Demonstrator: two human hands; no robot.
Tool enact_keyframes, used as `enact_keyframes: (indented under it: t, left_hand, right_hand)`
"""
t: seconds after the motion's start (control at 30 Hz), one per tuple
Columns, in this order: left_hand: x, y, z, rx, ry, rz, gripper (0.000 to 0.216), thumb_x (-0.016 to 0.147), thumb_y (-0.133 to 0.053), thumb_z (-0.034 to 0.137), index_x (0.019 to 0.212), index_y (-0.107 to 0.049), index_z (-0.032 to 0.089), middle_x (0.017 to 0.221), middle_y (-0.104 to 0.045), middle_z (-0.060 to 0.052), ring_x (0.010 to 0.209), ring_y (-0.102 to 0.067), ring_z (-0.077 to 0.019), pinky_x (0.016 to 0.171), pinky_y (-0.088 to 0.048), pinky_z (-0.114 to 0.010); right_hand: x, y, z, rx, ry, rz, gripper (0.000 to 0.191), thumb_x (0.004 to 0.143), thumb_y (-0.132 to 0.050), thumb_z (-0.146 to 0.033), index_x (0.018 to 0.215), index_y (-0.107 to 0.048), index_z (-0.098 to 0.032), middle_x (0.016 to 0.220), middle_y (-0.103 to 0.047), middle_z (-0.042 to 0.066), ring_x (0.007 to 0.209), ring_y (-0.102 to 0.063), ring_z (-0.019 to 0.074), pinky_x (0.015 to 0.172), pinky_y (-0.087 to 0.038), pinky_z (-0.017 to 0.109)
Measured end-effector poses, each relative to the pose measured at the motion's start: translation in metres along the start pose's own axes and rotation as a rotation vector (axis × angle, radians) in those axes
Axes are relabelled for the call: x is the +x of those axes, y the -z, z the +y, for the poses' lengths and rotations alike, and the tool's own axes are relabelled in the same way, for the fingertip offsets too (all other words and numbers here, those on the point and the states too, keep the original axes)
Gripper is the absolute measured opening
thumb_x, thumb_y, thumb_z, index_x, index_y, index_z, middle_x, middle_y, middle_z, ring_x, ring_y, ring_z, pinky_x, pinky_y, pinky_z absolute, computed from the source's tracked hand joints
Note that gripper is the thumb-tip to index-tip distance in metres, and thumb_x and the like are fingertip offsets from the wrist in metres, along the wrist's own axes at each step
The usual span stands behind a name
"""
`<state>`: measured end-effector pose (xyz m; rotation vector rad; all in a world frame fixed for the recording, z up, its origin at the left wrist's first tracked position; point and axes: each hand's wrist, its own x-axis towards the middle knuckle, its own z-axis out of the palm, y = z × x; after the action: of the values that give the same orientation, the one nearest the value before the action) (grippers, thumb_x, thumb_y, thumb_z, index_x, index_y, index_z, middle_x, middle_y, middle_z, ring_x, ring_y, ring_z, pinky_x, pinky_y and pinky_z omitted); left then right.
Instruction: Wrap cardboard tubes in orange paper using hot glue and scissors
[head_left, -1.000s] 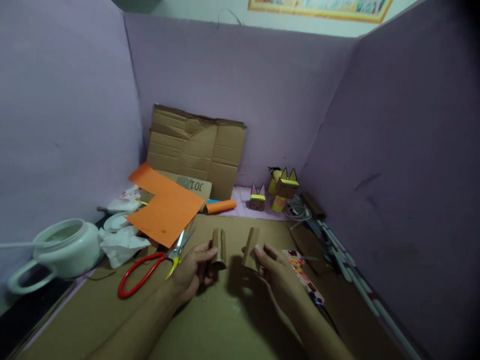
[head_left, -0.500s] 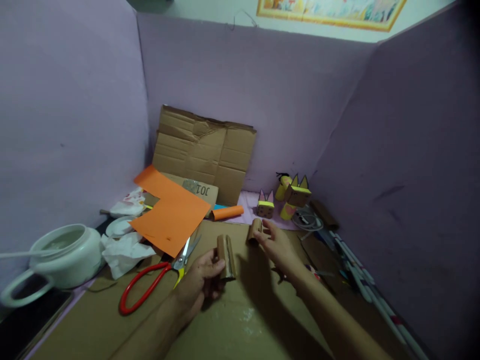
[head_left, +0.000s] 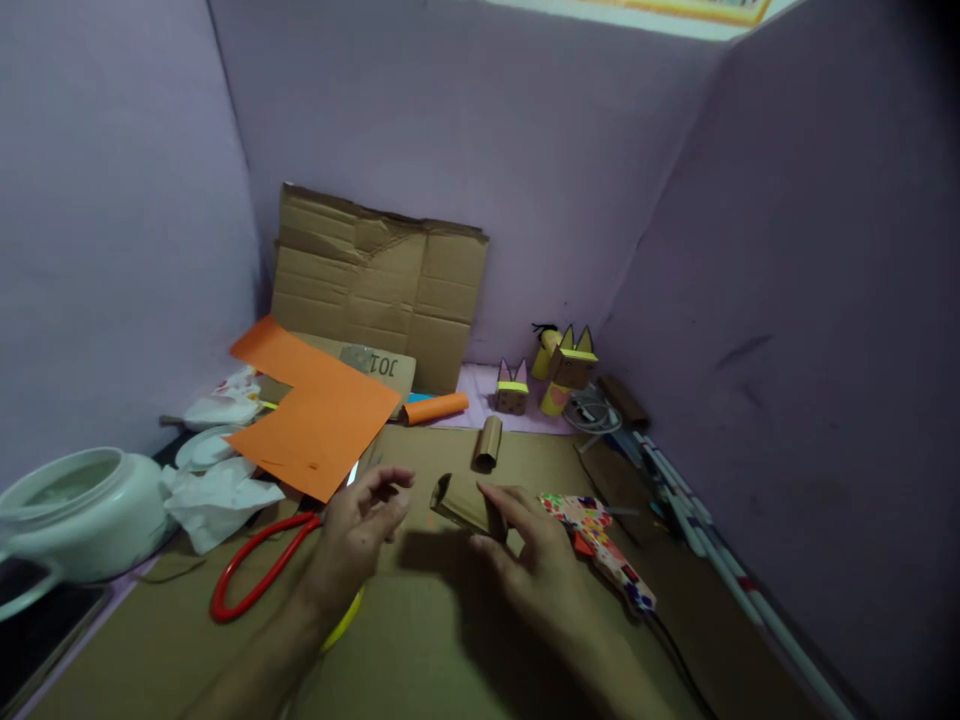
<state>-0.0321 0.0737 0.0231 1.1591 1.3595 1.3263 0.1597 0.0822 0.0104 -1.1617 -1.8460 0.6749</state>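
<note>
A short cardboard tube (head_left: 466, 503) is gripped at its right end between the thumb and fingers of my right hand (head_left: 536, 560); it is tilted, its open end facing left. My left hand (head_left: 367, 530) is just left of the tube, apart from it, with fingers loosely curled and nothing between them. Beyond both hands, a second cardboard tube (head_left: 489, 444) lies on the cardboard mat (head_left: 405, 625). Red-handled scissors (head_left: 262, 570) lie by my left forearm, their blades partly hidden. A glue gun (head_left: 600, 545) with a colourful pattern rests right of my right hand.
Orange paper (head_left: 322, 410) and an orange roll (head_left: 435, 408) lie behind the hands. A white pot (head_left: 90, 520) and crumpled tissue (head_left: 217, 500) stand at left. Cardboard animal figures (head_left: 574, 368) and a coiled cable (head_left: 592, 412) sit at back right; purple walls (head_left: 450, 130) enclose the space.
The left hand has let go of its tube, which is now in my right hand. My right hand has released the other tube onto the mat and moved nearer. The view has shifted.
</note>
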Motion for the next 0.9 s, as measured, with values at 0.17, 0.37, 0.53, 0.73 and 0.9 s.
enact_keyframes:
  t: [0.17, 0.37, 0.53, 0.73, 0.9]
  left_hand:
    - [-0.004, -0.004, 0.002, 0.175, -0.12, -0.228, 0.024, 0.07, -0.068, 0.036, 0.084, -0.072, 0.017, 0.083, -0.064, -0.006, 0.076, -0.057, -0.0204, 0.067, -0.046, -0.027]
    - [-0.013, -0.013, -0.015, -0.088, 0.025, -0.278, 0.021, 0.073, -0.067, 0.033, 0.084, -0.074, 0.017, 0.117, -0.06, -0.01, 0.103, -0.055, -0.0284, 0.089, -0.043, -0.037]
    - [-0.019, -0.013, -0.012, -0.01, -0.088, -0.166, 0.015, 0.071, -0.067, 0.032, 0.071, -0.075, 0.018, 0.124, -0.054, -0.009, 0.108, -0.049, -0.0292, 0.089, -0.043, -0.035]
    - [-0.014, -0.016, -0.003, -0.377, 0.097, -0.119, 0.023, 0.065, -0.075, 0.034, 0.082, -0.074, 0.019, 0.107, -0.066, -0.006, 0.092, -0.061, -0.0234, 0.081, -0.048, -0.032]
    - [-0.014, -0.019, -0.006, -0.438, 0.217, -0.123, 0.028, 0.059, -0.08, 0.036, 0.077, -0.073, 0.016, 0.07, -0.07, -0.003, 0.068, -0.062, -0.0167, 0.064, -0.048, -0.025]
  right_hand:
    - [-0.005, -0.002, -0.002, -0.224, 0.215, -0.055, 0.046, 0.079, -0.054, -0.006, 0.123, -0.055, -0.018, 0.108, -0.065, 0.012, 0.095, -0.055, 0.0266, 0.08, -0.047, 0.042]
    - [-0.005, -0.006, -0.008, -0.288, 0.331, -0.119, 0.037, 0.083, -0.051, -0.007, 0.119, -0.058, -0.017, 0.099, -0.068, 0.012, 0.085, -0.056, 0.0242, 0.073, -0.047, 0.038]
    - [-0.007, -0.007, -0.007, -0.206, 0.364, -0.073, 0.031, 0.084, -0.045, -0.005, 0.104, -0.065, -0.016, 0.079, -0.069, 0.009, 0.072, -0.056, 0.0216, 0.063, -0.045, 0.033]
    - [-0.005, -0.002, -0.015, 0.01, 0.079, 0.165, 0.039, 0.073, -0.068, -0.029, 0.11, -0.063, -0.018, 0.108, -0.064, 0.012, 0.095, -0.056, 0.0249, 0.077, -0.046, 0.037]
    - [0.002, 0.0, -0.02, 0.447, -0.395, 0.109, 0.029, 0.07, -0.063, -0.044, 0.068, -0.068, -0.016, 0.057, -0.057, 0.0, 0.049, -0.043, 0.0114, 0.046, -0.033, 0.024]
